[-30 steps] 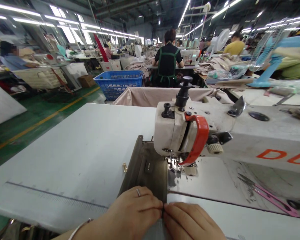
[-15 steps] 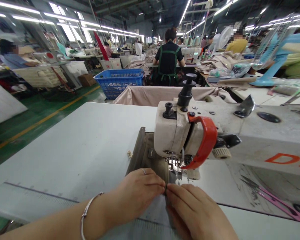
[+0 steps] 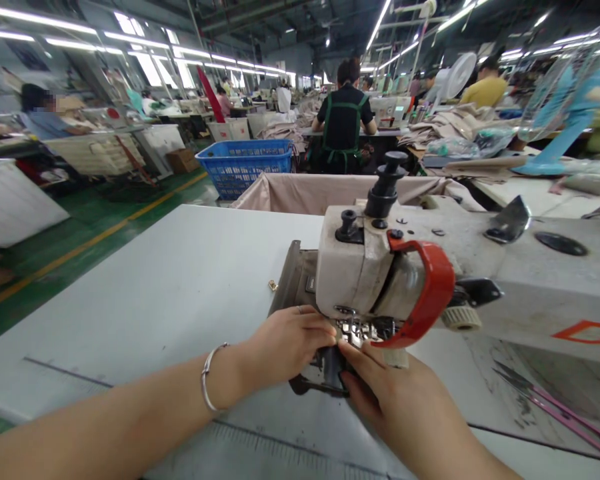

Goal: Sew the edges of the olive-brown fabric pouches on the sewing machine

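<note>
A dark brown bag-like piece [image 3: 293,280] with a small dark label lies under the head of the sewing machine [image 3: 353,267]. My left hand [image 3: 290,343] presses on the piece, its fingertips pinching the edge just in front of the metal presser foot [image 3: 353,331]. On the right side of the same edge, my right hand [image 3: 400,393] has its fingers closed on the piece, fingertips almost touching those of the left. The near end of the piece sticks out below my hands. The machine head hides part of it, and my fingers cover the pinched edge.
Left of the piece lies a small gold-coloured metal clasp [image 3: 273,285]. Pink-handled scissors [image 3: 555,407] rest right of the machine. A red finger guard [image 3: 433,293] curves beside the needle. Beyond the white table [image 3: 180,267] are a blue basket [image 3: 245,167] and a person [image 3: 345,120] seated.
Both hands have moved forward with the brown piece, up close to the presser foot. More of its near end now shows below my hands. The view has shifted slightly.
</note>
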The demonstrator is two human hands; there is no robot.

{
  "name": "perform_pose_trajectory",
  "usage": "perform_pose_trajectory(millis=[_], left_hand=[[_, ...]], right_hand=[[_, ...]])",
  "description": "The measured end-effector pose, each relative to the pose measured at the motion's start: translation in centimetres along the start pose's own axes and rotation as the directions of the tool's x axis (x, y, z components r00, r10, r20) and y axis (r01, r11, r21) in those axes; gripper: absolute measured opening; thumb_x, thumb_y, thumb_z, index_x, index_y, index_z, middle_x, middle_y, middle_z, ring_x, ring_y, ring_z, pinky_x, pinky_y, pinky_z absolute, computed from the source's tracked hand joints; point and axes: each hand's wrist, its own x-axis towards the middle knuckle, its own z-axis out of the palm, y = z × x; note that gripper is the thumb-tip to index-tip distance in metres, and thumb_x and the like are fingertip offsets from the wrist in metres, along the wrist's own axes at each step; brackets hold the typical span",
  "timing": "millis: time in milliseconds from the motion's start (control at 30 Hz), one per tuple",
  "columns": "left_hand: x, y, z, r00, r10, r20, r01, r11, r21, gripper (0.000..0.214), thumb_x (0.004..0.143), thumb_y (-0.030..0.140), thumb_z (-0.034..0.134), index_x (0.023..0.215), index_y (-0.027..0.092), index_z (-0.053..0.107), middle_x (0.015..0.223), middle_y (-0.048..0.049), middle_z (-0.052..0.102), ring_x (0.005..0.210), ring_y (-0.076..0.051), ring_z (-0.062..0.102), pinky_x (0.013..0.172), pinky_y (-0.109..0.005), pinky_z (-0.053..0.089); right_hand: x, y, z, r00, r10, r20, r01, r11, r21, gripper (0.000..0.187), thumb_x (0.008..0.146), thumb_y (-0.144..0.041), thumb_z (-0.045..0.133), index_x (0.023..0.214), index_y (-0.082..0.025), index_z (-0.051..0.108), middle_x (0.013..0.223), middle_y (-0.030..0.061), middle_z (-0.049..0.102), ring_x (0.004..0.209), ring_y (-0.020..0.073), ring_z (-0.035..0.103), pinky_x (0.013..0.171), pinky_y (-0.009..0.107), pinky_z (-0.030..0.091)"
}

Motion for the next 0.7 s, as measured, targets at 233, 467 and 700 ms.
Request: perform_pose_trajectory(millis=[233, 467, 700], left_hand=[[0.9, -1.2, 0.4, 0.999, -0.042, -0.026, 0.044, 0.997, 0.063, 0.020, 0.090, 0.009, 0.055, 0.099, 0.017, 0.071, 0.101, -0.0027, 0.075, 0.103, -0.020, 0.067, 0.100, -0.032, 0.050], [0.9, -1.7, 0.8, 0.997, -0.073, -0.003, 0.072, 0.993, 0.094, 0.026, 0.091, 0.013, 0.054, 0.110, 0.021, 0.071, 0.120, -0.0021, 0.071, 0.116, -0.022, 0.063, 0.106, -0.037, 0.048], [0.9, -1.8, 0.7, 0.994, -0.102, 0.025, 0.099, 0.990, 0.098, 0.025, 0.092, 0.012, 0.054, 0.107, 0.021, 0.072, 0.114, -0.0030, 0.073, 0.111, -0.022, 0.064, 0.103, -0.039, 0.049]], right_hand=[[0.5, 0.0, 0.1, 0.999, 0.032, -0.030, -0.033, 0.999, -0.034, 0.033, 0.090, -0.018, 0.051, 0.119, -0.020, 0.066, 0.100, 0.0123, 0.073, 0.076, 0.0299, 0.069, 0.063, 0.044, 0.060], [0.7, -0.1, 0.1, 0.997, 0.054, -0.052, -0.053, 0.998, 0.015, 0.031, 0.089, -0.018, 0.050, 0.114, -0.019, 0.067, 0.100, 0.0128, 0.072, 0.079, 0.0310, 0.067, 0.064, 0.044, 0.058], [0.7, -0.2, 0.0, 0.996, 0.087, 0.004, -0.087, 0.995, 0.040, 0.031, 0.089, -0.018, 0.054, 0.117, -0.020, 0.067, 0.102, 0.0120, 0.071, 0.083, 0.0312, 0.066, 0.070, 0.046, 0.057]])
